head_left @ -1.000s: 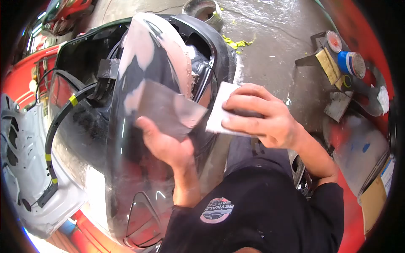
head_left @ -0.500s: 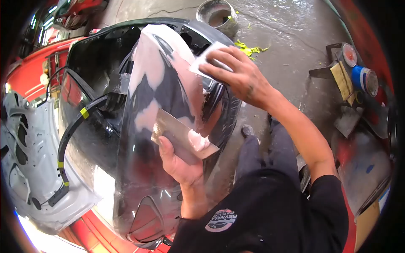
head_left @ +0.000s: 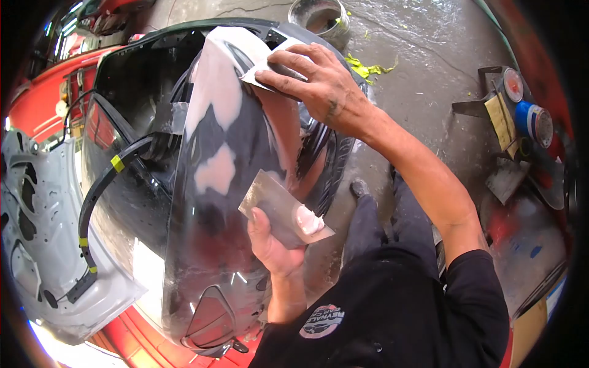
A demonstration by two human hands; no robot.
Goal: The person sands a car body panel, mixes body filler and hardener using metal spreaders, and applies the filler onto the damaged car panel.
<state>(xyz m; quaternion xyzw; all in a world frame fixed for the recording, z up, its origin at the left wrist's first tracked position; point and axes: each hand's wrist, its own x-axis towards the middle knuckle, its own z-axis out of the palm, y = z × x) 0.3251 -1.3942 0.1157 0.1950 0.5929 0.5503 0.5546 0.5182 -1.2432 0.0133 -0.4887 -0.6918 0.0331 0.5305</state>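
My left hand (head_left: pixel 276 248) grips a flat metal plate (head_left: pixel 270 199), thumb on top, above the dark car panel (head_left: pixel 202 227). A lump of pale pink body filler (head_left: pixel 308 221) sits near the plate's right corner. In my right hand (head_left: pixel 328 86) is a thin white spreader (head_left: pixel 254 75), its edge against the upper part of the panel. Patches of pinkish filler (head_left: pixel 215 172) cover parts of the panel, with bare dark areas between them. The fingers partly hide the spreader.
A bucket (head_left: pixel 319 21) and a crumpled yellow-green scrap (head_left: pixel 370 66) are on the concrete floor. Cans, including a blue one (head_left: pixel 532 122), stand at the right. A grey-white panel (head_left: pixel 55 245) lies at the left beside a curved black strip with yellow tape (head_left: pixel 101 190).
My right hand has moved left with the spreader, over the upper panel. My left hand has shifted slightly right and down with the plate.
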